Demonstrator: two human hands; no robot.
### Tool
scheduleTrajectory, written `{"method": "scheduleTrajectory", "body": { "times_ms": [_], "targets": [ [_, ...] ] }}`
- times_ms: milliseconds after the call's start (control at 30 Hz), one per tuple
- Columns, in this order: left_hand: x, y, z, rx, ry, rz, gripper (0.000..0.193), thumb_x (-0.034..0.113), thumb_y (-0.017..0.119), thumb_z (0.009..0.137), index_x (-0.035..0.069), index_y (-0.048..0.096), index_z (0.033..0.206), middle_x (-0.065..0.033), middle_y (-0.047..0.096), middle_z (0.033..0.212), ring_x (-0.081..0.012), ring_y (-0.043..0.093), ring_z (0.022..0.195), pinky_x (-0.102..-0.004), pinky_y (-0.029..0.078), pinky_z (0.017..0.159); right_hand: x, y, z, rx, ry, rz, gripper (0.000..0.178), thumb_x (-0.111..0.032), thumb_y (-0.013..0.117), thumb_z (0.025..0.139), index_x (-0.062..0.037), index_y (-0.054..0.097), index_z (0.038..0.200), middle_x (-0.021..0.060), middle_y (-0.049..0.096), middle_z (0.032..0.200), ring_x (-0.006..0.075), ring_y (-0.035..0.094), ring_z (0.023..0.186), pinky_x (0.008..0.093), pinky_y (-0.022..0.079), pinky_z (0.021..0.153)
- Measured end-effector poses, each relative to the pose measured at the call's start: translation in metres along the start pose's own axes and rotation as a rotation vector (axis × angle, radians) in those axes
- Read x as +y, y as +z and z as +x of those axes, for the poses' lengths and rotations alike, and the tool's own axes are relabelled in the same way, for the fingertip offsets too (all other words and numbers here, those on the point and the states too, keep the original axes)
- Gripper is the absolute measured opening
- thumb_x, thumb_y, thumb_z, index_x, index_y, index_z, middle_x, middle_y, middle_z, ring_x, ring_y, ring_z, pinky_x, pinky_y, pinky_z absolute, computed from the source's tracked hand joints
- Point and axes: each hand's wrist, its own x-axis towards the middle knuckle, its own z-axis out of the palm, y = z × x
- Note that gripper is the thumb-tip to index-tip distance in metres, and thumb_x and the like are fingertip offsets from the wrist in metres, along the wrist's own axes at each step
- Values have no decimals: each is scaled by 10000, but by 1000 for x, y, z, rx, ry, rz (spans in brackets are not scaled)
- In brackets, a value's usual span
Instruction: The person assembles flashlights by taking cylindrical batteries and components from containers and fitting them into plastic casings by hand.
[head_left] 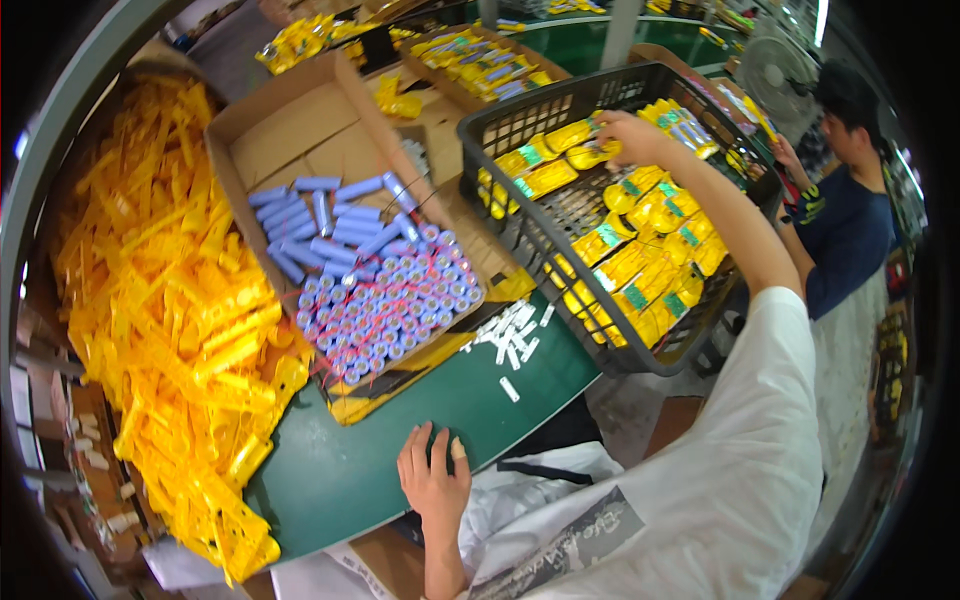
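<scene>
My left hand (437, 478) lies on the front edge of the green table with its fingers apart, holding nothing; one fingertip has a pale covering. My right arm stretches to the far side of a black plastic crate (640, 352). There my right hand (638, 140) has its fingers curled down on a yellow-wrapped battery pack (592, 154); the fingertips are partly hidden. Similar yellow packs (650, 290) with green patches sit in rows in the crate. Between the rows, part of its slotted floor (560, 205) shows.
Left of the crate, a cardboard box (285, 110) holds blue cylindrical cells (390, 310) with red wires. A big heap of yellow plastic pieces (190, 330) covers the left side. Small white strips (510, 335) lie on the green table (400, 430). A co-worker (845, 200) is at the right.
</scene>
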Motion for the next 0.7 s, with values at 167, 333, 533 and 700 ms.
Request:
{"method": "scheduleTrajectory", "body": {
  "times_ms": [167,333,533,700],
  "targets": [
    [2,1,4,13,60,-50,258,121,795,869,78,752,1119,-120,703,1266,-363,664,1202,-480,534,991,0,-61,-82,409,124,235,505,-236,950,783,4,717,1161,102,775,1109,227,723,1053,359,543,975],
    [-11,-7,-5,79,-41,-376,350,67,816,834,63,746,1177,-165,724,1208,-373,700,1092,-425,547,972,-190,-128,-150,667,60,310,542,-157,1003,720,-23,645,1103,68,719,1116,161,712,1031,317,562,931],
    [-22,-47,-18,660,-153,-668,537,329,815,944,-14,644,1322,-191,674,1288,-363,645,1190,-490,500,1058,-433,-22,-119,159,-377,498,632,-343,952,703,-128,698,1240,41,726,1080,290,670,1011,428,526,924],
    [-19,-84,17,-13,143,21,414,179,869,813,48,740,1184,-131,691,1319,-381,624,1251,-547,467,1103,-468,48,-87,120,-400,583,756,-367,946,667,-130,685,1336,53,721,1156,278,649,1144,435,509,1011]
  ]
}}
